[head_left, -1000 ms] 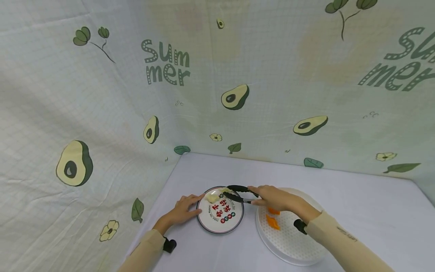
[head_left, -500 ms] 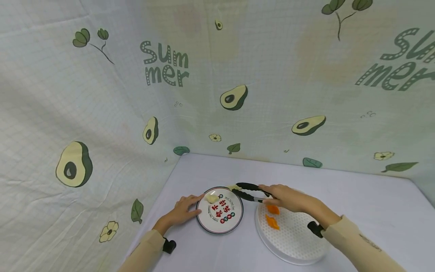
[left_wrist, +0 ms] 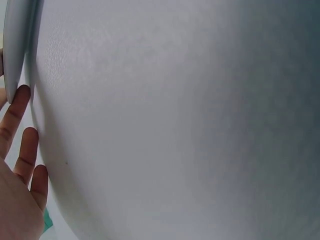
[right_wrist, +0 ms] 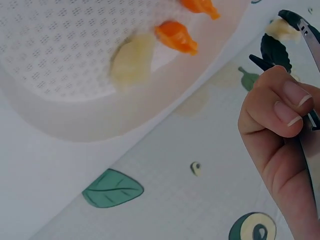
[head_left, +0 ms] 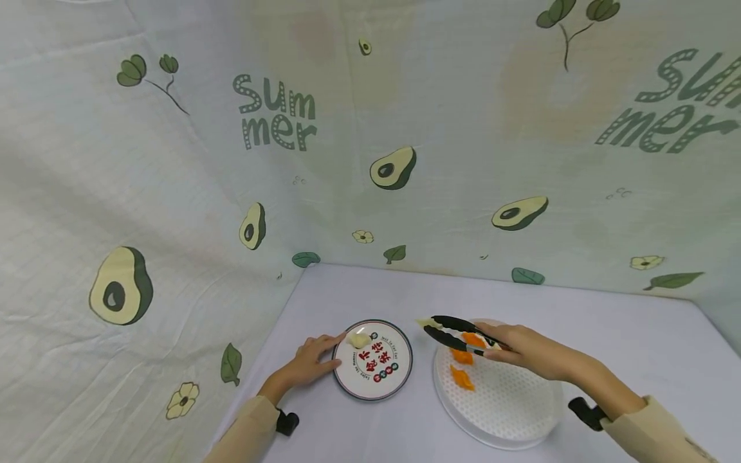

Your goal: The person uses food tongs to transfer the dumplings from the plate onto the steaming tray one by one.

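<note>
**Pale dumpling held in black tongs between plate and tray**

Black tongs (head_left: 454, 331) sit in the right hand (head_left: 529, 350), whose fingers curl round the handles near their back end. At the far end, well ahead of the knuckles, the tips are nearly closed on a small pale dumpling (head_left: 425, 321). The piece hangs above the white tablecloth (head_left: 608, 334), in the gap between the round printed plate (head_left: 373, 360) and the white perforated tray (head_left: 503, 399), just off the tray's left rim. The right wrist view shows the same piece at the tip of the tongs, above the curled fingers (right_wrist: 280, 107).

Two orange dumplings (head_left: 463, 366) lie on the tray's near-left part, below the tongs. The wrist view also shows a pale piece lying beside them.

The left hand (head_left: 307, 363) lies flat on the cloth with straight fingers, its fingertips against the plate's left rim. It grips nothing. A second pale dumpling (head_left: 359, 339) rests on the plate's far-left edge, just beside those fingertips.

An avocado-print cloth (head_left: 173, 193) hangs behind the table.
</note>
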Demonstrator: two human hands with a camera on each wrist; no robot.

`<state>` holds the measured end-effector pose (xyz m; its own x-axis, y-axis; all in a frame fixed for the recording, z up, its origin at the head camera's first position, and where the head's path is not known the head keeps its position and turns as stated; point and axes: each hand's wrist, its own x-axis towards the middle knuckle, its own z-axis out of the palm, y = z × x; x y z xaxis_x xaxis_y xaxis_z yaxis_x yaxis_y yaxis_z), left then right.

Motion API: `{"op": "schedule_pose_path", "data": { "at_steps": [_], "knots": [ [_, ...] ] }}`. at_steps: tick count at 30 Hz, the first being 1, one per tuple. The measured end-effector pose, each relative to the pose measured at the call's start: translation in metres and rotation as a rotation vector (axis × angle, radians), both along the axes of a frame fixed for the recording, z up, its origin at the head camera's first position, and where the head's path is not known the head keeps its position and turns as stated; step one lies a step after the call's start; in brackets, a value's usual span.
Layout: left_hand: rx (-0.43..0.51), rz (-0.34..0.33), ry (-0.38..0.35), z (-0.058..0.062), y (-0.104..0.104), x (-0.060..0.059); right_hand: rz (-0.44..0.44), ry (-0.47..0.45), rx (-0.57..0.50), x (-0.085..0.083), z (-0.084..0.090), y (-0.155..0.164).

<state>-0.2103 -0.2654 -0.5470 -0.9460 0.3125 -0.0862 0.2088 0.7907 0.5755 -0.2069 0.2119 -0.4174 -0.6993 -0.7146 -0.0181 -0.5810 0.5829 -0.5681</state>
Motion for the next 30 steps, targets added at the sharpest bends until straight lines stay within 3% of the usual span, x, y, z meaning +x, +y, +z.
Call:
{"op": "schedule_pose_path", "data": {
  "at_steps": [10,18,23,30],
  "knots": [
    [0.010,-0.032,0.019,0.001,-0.003,0.002,-0.083,-0.055,0.042,0.020,-0.005,0.042],
    [0.020,-0.040,0.018,0.004,-0.001,0.002,-0.132,-0.044,0.110,0.035,-0.017,0.071],
    [0.024,-0.040,0.024,0.003,-0.002,0.001,-0.125,-0.033,0.091,0.040,-0.028,0.083],
    [0.023,-0.041,0.019,0.001,-0.001,0.001,-0.118,-0.090,0.081,0.045,-0.041,0.094]
  ]
}}
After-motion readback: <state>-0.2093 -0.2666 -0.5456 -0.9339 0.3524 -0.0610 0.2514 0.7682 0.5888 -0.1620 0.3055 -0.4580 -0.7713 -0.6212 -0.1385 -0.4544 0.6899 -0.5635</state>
